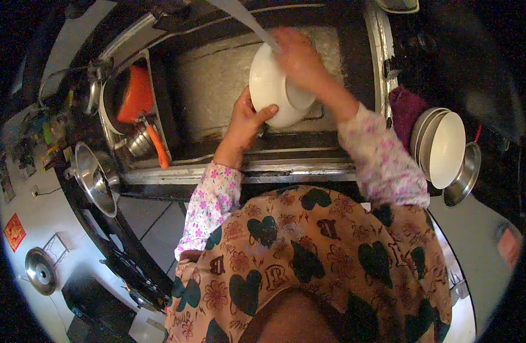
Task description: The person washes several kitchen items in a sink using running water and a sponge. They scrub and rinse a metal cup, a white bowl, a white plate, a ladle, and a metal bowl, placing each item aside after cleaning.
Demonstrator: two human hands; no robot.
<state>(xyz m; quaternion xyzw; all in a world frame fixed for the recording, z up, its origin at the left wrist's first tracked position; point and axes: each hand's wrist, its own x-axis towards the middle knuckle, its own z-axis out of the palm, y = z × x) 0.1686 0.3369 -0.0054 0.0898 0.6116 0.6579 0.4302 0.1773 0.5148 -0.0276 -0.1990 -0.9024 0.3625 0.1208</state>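
A white bowl (pixel 267 86) is tilted over the sink (pixel 206 86), its outer side and foot ring facing up. My left hand (pixel 251 117) grips its near left edge, with the thumb on the outer wall and the fingers mostly hidden behind it. Across the far right part of the bowl lies my right hand (pixel 300 60), touching it. Motion blurs its fingers, and whether anything is under them I cannot make out. A pale grey streak (pixel 246 20), water or a spout, comes down from the top edge to that hand.
On the sink's left stand an orange pan (pixel 136 94) with an orange handle and several stacked metal cups (pixel 140 143). A metal basin (pixel 94 177) sits at the near left. To the right are stacked white bowls (pixel 446 150), a metal bowl (pixel 466 180) and a purple cloth (pixel 406 111).
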